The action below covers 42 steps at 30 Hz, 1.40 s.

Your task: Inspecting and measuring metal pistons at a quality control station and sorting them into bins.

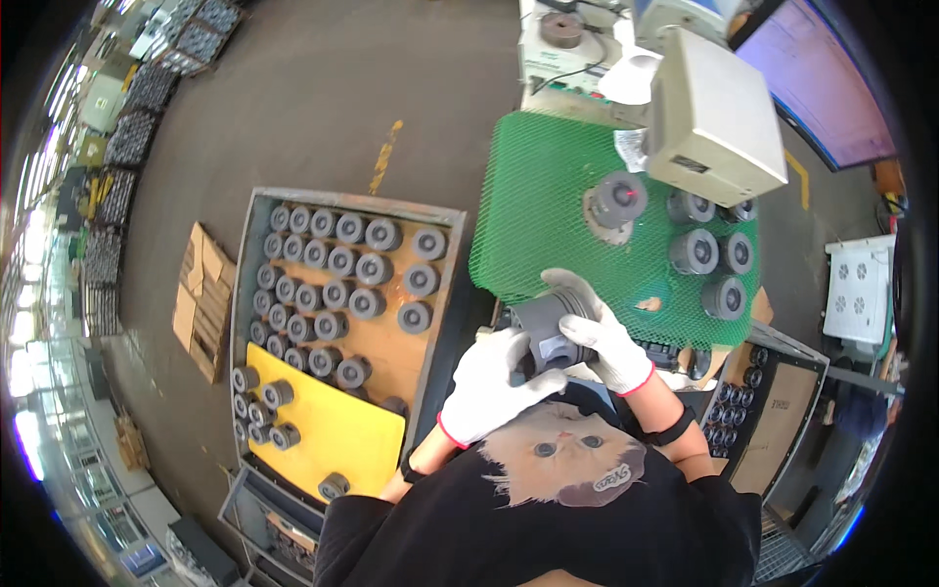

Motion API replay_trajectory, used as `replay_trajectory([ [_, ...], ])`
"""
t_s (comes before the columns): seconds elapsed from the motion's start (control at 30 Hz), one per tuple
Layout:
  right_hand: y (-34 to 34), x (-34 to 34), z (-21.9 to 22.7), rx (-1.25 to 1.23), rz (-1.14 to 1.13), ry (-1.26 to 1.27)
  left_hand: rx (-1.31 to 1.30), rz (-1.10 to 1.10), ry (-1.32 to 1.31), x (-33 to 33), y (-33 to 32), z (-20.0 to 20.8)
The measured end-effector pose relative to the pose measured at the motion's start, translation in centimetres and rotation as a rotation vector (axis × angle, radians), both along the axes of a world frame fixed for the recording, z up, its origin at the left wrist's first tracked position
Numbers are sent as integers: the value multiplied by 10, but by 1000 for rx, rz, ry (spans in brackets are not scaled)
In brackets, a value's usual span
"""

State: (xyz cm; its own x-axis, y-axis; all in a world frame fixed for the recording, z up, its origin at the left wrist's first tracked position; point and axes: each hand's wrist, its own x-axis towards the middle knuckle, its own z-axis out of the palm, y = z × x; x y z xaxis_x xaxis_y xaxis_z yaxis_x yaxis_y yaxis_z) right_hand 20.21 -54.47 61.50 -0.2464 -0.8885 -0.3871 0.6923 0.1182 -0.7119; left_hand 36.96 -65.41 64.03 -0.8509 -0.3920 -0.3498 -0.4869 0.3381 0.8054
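Note:
A grey piston (544,315) with ring grooves is held between my two hands, close to my chest at the near edge of the green mat (533,181). My left hand (489,389), in a white glove, grips its lower left side. My gloved right hand (604,342) wraps round its right side, thumb across the front. Beyond my hands another piston (620,199) stands on a round base on the mat, with a small red light spot on it. Several more pistons (693,252) stand at the mat's right side.
A beige boxy machine head (724,117) overhangs the mat's far right. To my left is a large metal-rimmed crate (362,201) with rows of pistons and a yellow sheet (357,426). Another crate (817,367) stands at right. A pallet (201,313) lies on the floor.

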Motion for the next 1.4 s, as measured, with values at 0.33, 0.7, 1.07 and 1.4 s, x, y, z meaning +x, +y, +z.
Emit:
replay_trajectory([
  [0.33,-32,28,35,-48,76,384,-348,74,520,26,-22,4],
  [0.7,42,18,-135,155,-223,-643,-366,-713,481,-19,-32,-83],
  [1.07,154,-29,-122,336,-638,-499,-672,-232,272,-270,-35,-156],
  [1.4,41,-148,-154,602,-628,676,242,462,361,-200,-83,-133],
])
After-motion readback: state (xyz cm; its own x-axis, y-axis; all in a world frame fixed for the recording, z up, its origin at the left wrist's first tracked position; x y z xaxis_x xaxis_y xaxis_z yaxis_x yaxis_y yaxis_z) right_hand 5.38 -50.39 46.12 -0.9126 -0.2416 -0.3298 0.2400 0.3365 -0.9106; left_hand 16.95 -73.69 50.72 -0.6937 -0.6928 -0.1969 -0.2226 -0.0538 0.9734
